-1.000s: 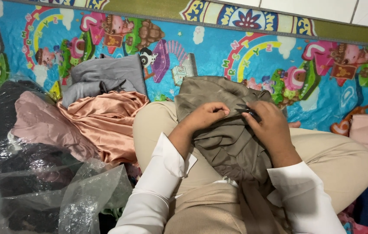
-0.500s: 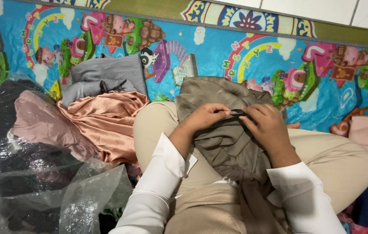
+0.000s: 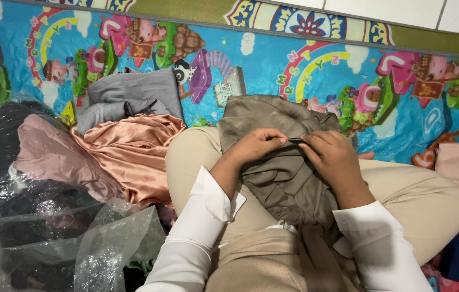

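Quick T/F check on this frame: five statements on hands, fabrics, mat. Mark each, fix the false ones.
1. Both hands rest on the olive-brown cloth in the person's lap. True.
2. The right hand pinches a small dark slim object against the cloth. True; what it is cannot be told.
3. The left hand holds the shiny peach satin fabric. False: that fabric lies apart, to the left of the knee.
4. The grey folded cloth lies on the colourful cartoon play mat. True.
5. The clear crumpled plastic bag covers the person's lap. False: it sits at the lower left, beside the leg.
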